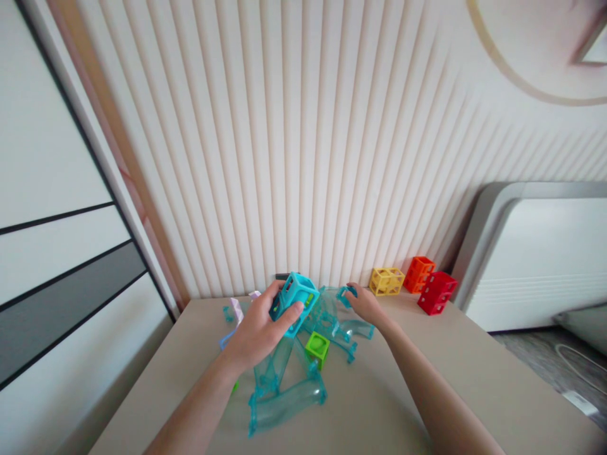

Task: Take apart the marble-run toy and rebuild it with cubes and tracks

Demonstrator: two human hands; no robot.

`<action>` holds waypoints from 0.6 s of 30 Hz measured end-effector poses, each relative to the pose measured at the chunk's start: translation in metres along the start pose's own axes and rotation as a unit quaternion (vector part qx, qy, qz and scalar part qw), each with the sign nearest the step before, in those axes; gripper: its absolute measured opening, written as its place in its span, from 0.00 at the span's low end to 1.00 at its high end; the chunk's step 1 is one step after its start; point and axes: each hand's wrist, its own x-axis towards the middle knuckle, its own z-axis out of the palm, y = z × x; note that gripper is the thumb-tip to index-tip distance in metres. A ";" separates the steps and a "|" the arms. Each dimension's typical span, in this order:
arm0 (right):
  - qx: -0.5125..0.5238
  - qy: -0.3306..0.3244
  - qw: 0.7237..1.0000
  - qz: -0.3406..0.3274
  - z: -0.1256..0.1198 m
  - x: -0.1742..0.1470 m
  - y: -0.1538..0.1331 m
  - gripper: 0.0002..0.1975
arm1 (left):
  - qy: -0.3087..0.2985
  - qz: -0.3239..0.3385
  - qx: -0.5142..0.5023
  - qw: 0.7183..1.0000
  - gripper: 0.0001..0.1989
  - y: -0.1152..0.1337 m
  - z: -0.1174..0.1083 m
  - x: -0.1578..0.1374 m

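L hand [258, 325] grips the blue lattice block [303, 294] above the translucent teal tubes [275, 370], its long axis partly hidden by fingers; R hand [366, 302], apart to the R, pinches a teal part [346, 296], full extent n/a. Ribbed wall [294, 158] limits rearward travel; more room twd. tabletop [478, 373] front R, w/ yellow lattice block [386, 282] near R hand.

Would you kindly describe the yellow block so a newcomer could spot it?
On the table before the ribbed wall, look right of the right hand. The yellow block is leftmost there; its neighbours are an orange block and a red block.
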 end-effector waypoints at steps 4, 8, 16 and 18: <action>0.037 0.012 0.999 0.015 0.004 0.001 -0.001 0.18 | -0.003 0.003 0.011 1.000 0.20 -0.002 0.000 0.001; 0.061 0.031 0.998 -0.008 0.003 -0.003 -0.004 0.15 | -0.005 0.006 0.012 1.000 0.19 -0.001 0.000 0.000; 0.048 0.041 0.995 -0.081 0.004 -0.005 -0.006 0.17 | -0.010 0.015 0.004 1.000 0.19 0.002 0.000 0.000; 0.037 0.044 0.994 -0.088 0.005 -0.006 -0.006 0.18 | -0.011 0.014 0.005 1.000 0.19 0.002 0.000 0.000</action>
